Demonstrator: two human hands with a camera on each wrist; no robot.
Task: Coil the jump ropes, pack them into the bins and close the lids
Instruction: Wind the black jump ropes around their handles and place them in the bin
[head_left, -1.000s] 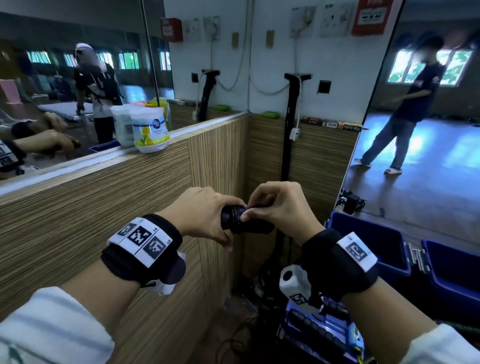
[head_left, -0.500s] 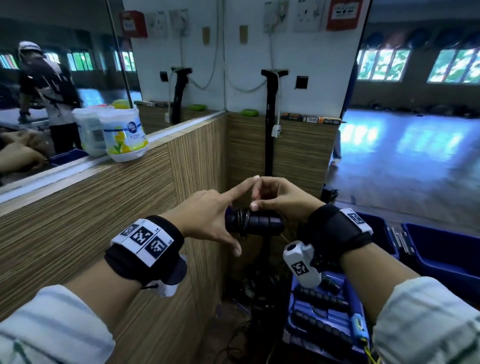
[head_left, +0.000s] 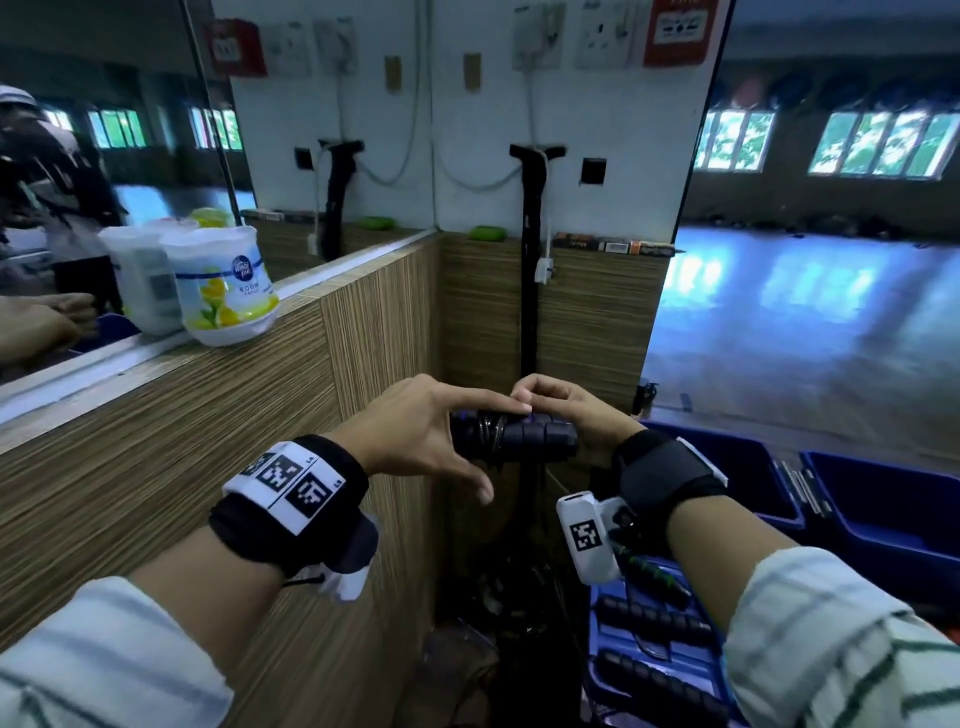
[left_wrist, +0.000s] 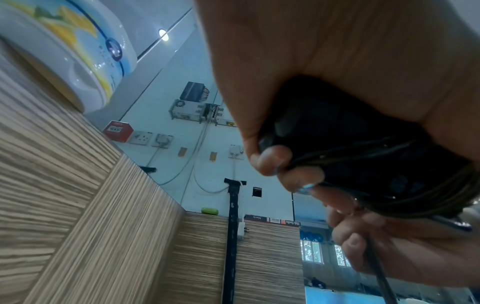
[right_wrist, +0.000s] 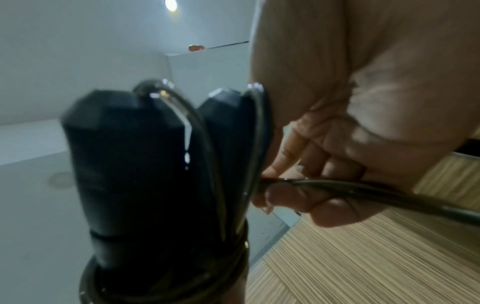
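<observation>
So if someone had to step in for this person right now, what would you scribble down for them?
Left hand: holds the two black handles side by side, index finger stretched over the top.
Right hand: pinches the loose cord, winding it round the handles.
Done: several turns are on; other ropes already lie in the near blue bin.
Left: finish winding, drop the bundle into a bin, close the lids.
</observation>
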